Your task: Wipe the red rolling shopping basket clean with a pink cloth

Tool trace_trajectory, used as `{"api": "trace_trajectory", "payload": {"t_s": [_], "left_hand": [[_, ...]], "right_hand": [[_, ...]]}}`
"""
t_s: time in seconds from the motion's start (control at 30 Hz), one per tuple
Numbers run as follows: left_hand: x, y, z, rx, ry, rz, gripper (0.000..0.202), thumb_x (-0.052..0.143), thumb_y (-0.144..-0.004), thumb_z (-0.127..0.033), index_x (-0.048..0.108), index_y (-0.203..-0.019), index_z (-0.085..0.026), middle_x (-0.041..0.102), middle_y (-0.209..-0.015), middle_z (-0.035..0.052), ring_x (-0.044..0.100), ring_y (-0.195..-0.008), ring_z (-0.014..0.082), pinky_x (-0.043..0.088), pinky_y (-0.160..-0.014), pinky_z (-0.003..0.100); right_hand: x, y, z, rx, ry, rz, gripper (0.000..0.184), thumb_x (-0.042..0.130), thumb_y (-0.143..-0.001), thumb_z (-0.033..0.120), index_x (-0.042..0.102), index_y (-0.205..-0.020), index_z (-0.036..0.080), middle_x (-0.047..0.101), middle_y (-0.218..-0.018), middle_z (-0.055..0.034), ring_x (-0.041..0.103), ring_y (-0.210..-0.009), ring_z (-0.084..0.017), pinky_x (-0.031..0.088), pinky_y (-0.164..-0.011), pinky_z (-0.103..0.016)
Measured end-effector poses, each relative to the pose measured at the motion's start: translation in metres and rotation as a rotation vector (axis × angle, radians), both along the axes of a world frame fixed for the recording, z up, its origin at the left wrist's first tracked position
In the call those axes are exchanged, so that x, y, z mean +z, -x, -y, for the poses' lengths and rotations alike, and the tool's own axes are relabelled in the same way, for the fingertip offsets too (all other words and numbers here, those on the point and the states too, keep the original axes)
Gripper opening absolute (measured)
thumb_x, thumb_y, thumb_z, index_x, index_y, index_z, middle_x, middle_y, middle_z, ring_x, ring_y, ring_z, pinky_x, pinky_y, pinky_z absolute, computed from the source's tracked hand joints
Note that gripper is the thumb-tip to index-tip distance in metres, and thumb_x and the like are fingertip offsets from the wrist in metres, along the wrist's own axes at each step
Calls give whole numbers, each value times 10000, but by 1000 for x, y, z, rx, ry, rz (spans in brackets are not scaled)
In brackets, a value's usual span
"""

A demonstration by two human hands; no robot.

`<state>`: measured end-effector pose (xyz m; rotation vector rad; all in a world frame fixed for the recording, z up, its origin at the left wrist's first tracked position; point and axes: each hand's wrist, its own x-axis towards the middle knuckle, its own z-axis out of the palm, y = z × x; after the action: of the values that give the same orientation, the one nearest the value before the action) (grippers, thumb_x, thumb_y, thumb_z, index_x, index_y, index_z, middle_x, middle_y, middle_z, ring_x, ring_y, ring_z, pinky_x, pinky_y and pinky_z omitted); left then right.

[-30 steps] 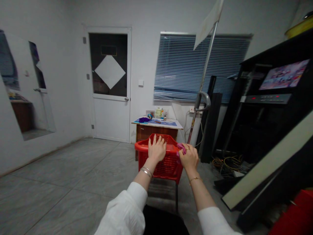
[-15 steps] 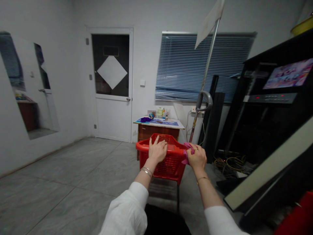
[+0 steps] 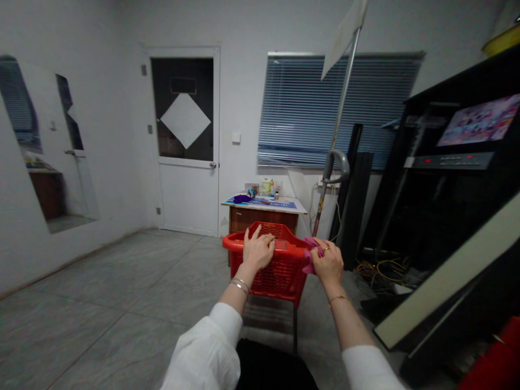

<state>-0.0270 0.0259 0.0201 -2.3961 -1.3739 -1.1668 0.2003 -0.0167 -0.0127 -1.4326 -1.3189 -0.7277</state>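
Observation:
A red plastic basket (image 3: 280, 273) stands raised on a thin dark leg in front of me. My left hand (image 3: 258, 250) rests on its near rim, fingers spread and lying flat on the edge. My right hand (image 3: 328, 262) is closed around a pink cloth (image 3: 312, 253) and presses it against the basket's right corner. Both arms wear white sleeves, with bracelets at the wrists.
Behind the basket stands a small wooden desk (image 3: 264, 212) with bottles and papers. A white door (image 3: 186, 145) is at the back left, blinds (image 3: 325, 111) to its right. A leaning metal pole (image 3: 335, 135), black panels, a black cabinet (image 3: 455, 179) and floor cables (image 3: 377, 271) crowd the right.
My right hand with the pink cloth slid from the basket's near rim to its right corner. The left hand stays on the rim. The view shifted slightly.

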Motion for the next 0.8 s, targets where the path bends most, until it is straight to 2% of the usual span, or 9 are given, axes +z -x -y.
{"api": "trace_trajectory", "payload": {"t_s": [0.07, 0.17, 0.43, 0.57, 0.7, 0.8], "left_hand": [[0, -1, 0, 0, -5, 4, 330, 412, -962, -355, 690, -1139, -357, 689, -1253, -48, 364, -1425, 213, 79, -1217, 560], [2, 1, 0, -4, 4, 6, 317, 433, -949, -357, 691, -1134, -368, 701, -1230, -56, 375, -1417, 205, 76, -1221, 550], [7, 29, 0, -16, 53, -6, 300, 486, -909, -334, 711, -1095, -404, 711, -1196, -96, 365, -1422, 212, -29, -1222, 567], [6, 46, -5, -60, 18, -49, 291, 479, -932, -400, 705, -1113, -426, 695, -1225, -100, 283, -1463, 233, -76, -1203, 601], [6, 59, -15, -46, 16, -96, 311, 442, -956, -434, 690, -1142, -450, 519, -1447, -92, 120, -1508, 296, -72, -1160, 679], [8, 62, -19, 65, 9, -65, 345, 417, -968, -398, 666, -1205, -420, 381, -1547, -68, 89, -1510, 316, -32, -1157, 694]], "right_hand": [[2, -13, -2, -23, 16, -94, 346, 483, -841, 257, 734, -1077, 227, 657, -1030, -64, 547, -912, -200, 437, -837, -316], [3, -12, -1, -12, 21, -175, 352, 479, -835, 271, 738, -1070, 241, 659, -1027, -52, 557, -909, -196, 437, -828, -309], [-3, 24, 32, 61, -58, -124, 331, 484, -854, 269, 742, -1056, 222, 649, -991, -66, 563, -907, -203, 445, -854, -318], [-4, 47, 50, 49, -75, -98, 323, 486, -863, 256, 731, -1069, 215, 650, -973, -75, 560, -888, -213, 448, -834, -329], [-3, 69, 66, 90, -80, -71, 325, 486, -871, 245, 712, -1104, 224, 651, -997, -75, 564, -904, -215, 455, -857, -341], [-1, 75, 76, 247, -50, -49, 338, 483, -878, 248, 697, -1140, 233, 655, -1003, -66, 583, -933, -205, 472, -882, -341]]}}
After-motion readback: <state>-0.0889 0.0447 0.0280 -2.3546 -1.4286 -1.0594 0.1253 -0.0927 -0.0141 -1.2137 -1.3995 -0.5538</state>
